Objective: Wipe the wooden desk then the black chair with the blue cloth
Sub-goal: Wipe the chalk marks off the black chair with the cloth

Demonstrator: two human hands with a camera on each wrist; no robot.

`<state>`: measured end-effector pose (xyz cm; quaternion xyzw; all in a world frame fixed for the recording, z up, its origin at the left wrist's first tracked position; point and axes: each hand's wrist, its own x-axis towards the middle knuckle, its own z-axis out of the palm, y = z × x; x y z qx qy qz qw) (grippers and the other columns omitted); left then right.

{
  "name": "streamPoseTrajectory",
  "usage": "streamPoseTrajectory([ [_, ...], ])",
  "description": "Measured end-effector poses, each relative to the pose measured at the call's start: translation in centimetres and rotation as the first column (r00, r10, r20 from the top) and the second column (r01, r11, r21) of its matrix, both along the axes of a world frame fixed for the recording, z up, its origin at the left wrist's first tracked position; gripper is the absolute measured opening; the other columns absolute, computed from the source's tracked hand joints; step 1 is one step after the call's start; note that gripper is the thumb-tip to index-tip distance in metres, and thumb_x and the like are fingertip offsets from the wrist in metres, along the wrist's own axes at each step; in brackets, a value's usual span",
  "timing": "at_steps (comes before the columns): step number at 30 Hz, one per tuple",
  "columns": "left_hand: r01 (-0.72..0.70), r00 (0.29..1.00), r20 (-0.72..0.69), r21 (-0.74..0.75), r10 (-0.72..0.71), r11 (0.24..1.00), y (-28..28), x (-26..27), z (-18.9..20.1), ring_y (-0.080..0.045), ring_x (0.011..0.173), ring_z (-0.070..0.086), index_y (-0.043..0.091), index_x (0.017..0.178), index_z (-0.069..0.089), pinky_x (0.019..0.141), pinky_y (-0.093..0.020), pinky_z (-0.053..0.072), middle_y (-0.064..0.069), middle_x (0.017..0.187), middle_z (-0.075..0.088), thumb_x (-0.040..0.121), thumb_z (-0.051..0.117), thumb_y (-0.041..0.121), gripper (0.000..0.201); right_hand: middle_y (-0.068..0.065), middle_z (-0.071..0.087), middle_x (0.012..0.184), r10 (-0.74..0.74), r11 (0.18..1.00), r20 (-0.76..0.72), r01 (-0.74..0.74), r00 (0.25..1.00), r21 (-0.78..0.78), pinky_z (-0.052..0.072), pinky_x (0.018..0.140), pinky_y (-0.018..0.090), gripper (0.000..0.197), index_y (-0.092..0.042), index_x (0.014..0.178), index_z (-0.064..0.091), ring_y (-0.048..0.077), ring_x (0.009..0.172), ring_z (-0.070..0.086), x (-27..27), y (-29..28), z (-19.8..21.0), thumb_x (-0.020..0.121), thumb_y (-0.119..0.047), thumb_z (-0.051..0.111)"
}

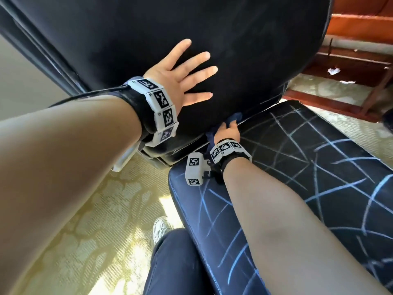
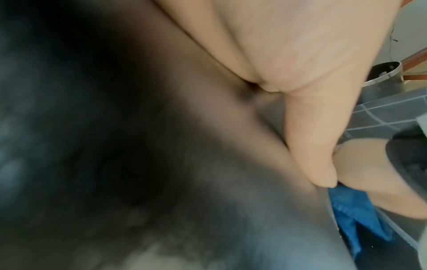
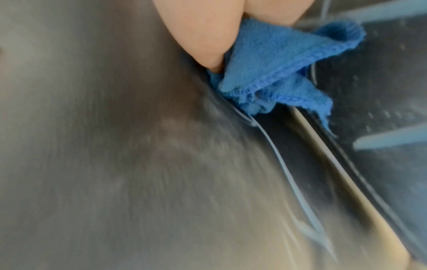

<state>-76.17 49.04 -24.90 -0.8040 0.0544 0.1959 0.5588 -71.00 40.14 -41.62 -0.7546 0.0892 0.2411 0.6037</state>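
The right hand [image 1: 227, 133] is bunched around the blue cloth [image 3: 275, 73], thumb and fingers pinching its folds, and pushes it into the crease where the backrest of the black chair [image 1: 212, 39] meets the seat [image 1: 319, 167]. The cloth lies crumpled and wedged at that seam, near the middle of the scene, with a loose corner spilling right onto the seat. Gripping it in a wad probably lets the fingertips drive the fabric down into the narrow gap.

The left hand [image 1: 180, 79] lies flat and wide on the backrest, above and left of the cloth, fingers spread and holding nothing. It seems placed there to steady the backrest against the push of wiping. Both wrists carry bands of black-and-white marker tiles.

The seat, scored with pale blue crossing lines, stretches near and right under the right forearm. A dark trouser leg [image 1: 176, 262] and a white shoe [image 1: 160, 228] stand on the patterned cream carpet [image 1: 74, 231] at near left. Reddish wooden furniture [image 1: 361, 28], perhaps the desk, sits far right, with scraps of white paper [image 1: 333, 70] on the floor beneath. Nothing blocks the cloth; only the tight seam itself limits its reach.
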Motion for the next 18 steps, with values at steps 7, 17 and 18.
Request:
streamPoseTrajectory([
  [7, 0.048, 0.999, -0.007, 0.023, -0.047, 0.999, 0.8, 0.9, -0.3, -0.043, 0.127, -0.042, 0.036, 0.139, -0.031, 0.093, -0.067, -0.027, -0.013, 0.139, -0.048, 0.085, 0.04, 0.065, 0.094, 0.012, 0.047, 0.138, -0.078, 0.997, -0.046, 0.077, 0.996, -0.012, 0.033, 0.095, 0.028, 0.043, -0.018, 0.143, 0.036, 0.031, 0.122, 0.047, -3.4, 3.6, -0.6, 0.1, -0.022, 0.037],
  [17, 0.058, 0.998, -0.003, 0.02, -0.058, 0.998, 0.3, 0.7, -0.2, -0.044, 0.128, -0.04, 0.036, 0.141, -0.029, 0.098, -0.068, -0.023, -0.013, 0.142, -0.045, 0.089, 0.041, 0.055, 0.089, 0.021, 0.049, 0.133, 0.279, 0.96, -0.179, -0.275, 0.944, 0.046, 0.03, 0.084, 0.025, 0.038, 0.001, 0.131, 0.047, 0.033, 0.121, 0.045, -10.8, 4.1, 1.0, 0.101, -0.019, 0.035],
  [18, 0.053, 0.999, -0.007, 0.016, -0.053, 0.998, 0.3, 0.6, -0.2, -0.044, 0.128, -0.04, 0.036, 0.14, -0.029, 0.097, -0.069, -0.023, -0.013, 0.141, -0.046, 0.089, 0.042, 0.054, 0.089, 0.021, 0.053, 0.129, 0.269, 0.963, -0.167, -0.267, 0.949, 0.038, 0.03, 0.085, 0.028, 0.037, 0.001, 0.125, 0.052, 0.032, 0.117, 0.048, -10.7, 3.7, 1.2, 0.1, -0.021, 0.039],
])
